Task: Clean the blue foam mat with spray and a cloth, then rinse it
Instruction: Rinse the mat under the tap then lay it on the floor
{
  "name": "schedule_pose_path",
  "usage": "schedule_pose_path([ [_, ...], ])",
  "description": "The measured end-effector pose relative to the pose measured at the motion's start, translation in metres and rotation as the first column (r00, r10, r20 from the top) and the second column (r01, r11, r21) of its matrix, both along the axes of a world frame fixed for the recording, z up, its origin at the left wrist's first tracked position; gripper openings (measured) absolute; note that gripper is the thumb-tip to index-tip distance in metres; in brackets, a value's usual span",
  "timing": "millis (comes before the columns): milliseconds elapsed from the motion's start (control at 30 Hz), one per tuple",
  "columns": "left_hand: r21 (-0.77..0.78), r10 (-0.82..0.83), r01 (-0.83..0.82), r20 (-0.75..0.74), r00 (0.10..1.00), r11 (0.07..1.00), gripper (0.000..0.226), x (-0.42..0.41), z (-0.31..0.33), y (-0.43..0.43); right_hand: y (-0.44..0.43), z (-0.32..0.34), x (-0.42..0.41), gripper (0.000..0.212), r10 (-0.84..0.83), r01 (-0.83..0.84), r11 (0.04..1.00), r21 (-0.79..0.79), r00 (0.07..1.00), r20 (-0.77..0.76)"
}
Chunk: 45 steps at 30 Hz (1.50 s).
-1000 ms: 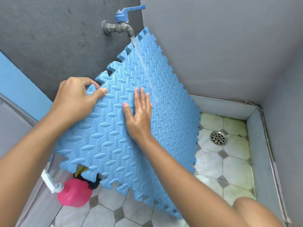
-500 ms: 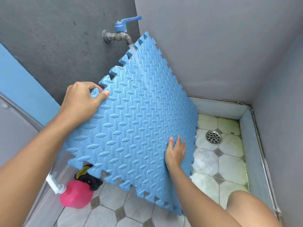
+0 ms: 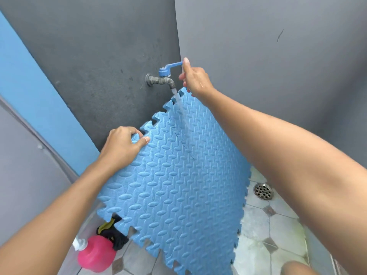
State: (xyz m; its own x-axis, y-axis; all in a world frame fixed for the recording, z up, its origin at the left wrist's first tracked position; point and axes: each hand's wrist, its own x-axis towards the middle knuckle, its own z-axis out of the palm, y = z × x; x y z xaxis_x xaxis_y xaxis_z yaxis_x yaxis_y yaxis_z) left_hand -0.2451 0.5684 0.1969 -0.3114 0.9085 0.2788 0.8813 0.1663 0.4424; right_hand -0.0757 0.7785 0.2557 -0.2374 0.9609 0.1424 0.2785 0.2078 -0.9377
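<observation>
Blue foam mat (image 3: 178,185) held tilted under a running wall tap (image 3: 160,80).

The left hand (image 3: 123,143) grips the mat's edge at 10 o'clock, fingers curled behind it and thumb pressed on its face. The right hand (image 3: 195,80) is at the tip of the tap's blue lever (image 3: 171,66) at 12 o'clock, one finger upright against it; whether its fingers pinch it cannot be told. The water stream (image 3: 181,108) runs down the mat. At 7 o'clock on the tiled floor (image 3: 278,231) lie a pink spray bottle (image 3: 96,254) and a cloth (image 3: 111,233); the drain (image 3: 263,191) sits at 3 o'clock.
</observation>
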Motion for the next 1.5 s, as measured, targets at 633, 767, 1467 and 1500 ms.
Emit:
schedule_pose_path([
  [633,0.055,-0.064,0.062,0.028,0.998,0.997,0.032,-0.007,-0.012,0.007,0.046,0.025,-0.058,0.039,-0.020,-0.021,0.994,0.106,0.928,0.371],
  [767,0.012,-0.079,0.078,0.089,0.993,0.997,0.031,-0.003,-0.011,0.012,0.060,0.038,-0.054,0.039,0.109,-0.155,0.987,0.043,0.841,0.530],
  [1467,-0.418,0.026,0.119,0.325,0.945,0.900,0.028,0.073,0.160,-0.091,-0.066,0.149,0.121,0.061,0.558,-0.413,0.775,-0.479,0.091,0.825],
  [1500,-0.434,0.054,0.096,0.321,0.946,0.896,0.029,0.077,0.178,-0.102,-0.072,0.153,0.123,0.057,0.539,-0.444,0.767,-0.464,0.052,0.841],
])
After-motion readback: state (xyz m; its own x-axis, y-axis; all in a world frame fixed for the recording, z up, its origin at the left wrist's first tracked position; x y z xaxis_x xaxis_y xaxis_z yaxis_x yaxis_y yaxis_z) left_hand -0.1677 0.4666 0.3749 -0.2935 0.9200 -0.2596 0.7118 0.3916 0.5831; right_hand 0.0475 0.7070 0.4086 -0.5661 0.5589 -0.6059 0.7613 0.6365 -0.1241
